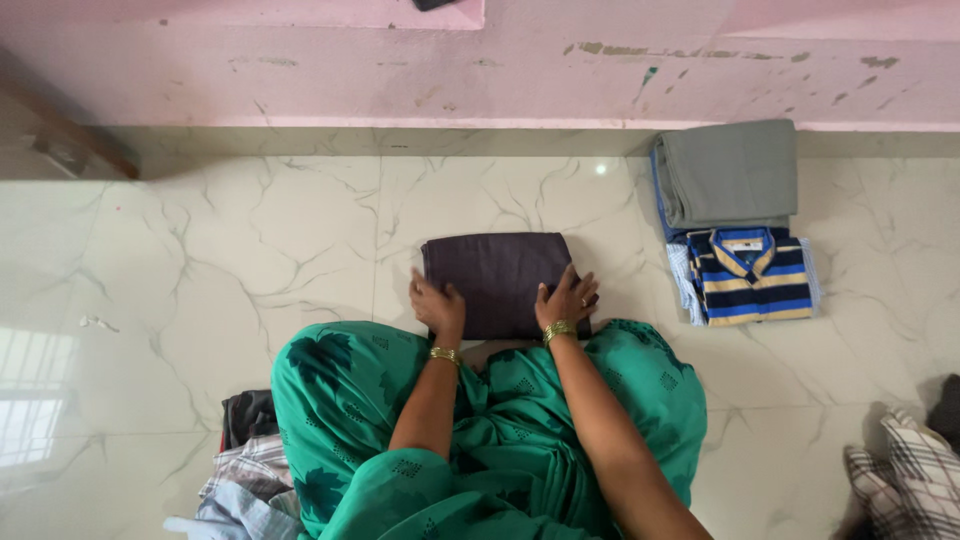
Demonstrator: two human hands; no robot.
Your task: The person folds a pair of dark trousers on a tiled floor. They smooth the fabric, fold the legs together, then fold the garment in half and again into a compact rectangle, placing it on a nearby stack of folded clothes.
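Observation:
A folded dark purple-brown cloth lies flat on the white marble floor in front of my knees. My left hand rests on its near left edge, fingers together and pressing down. On the near right edge sits my right hand, fingers spread over the fabric. Both wrists wear gold bangles. My green patterned garment covers my lap just below the cloth.
To the right lie a folded grey cloth and a folded blue-and-yellow striped shirt on a small pile. Unfolded clothes heap at lower left; a checked cloth sits at lower right. A pink wall runs along the back.

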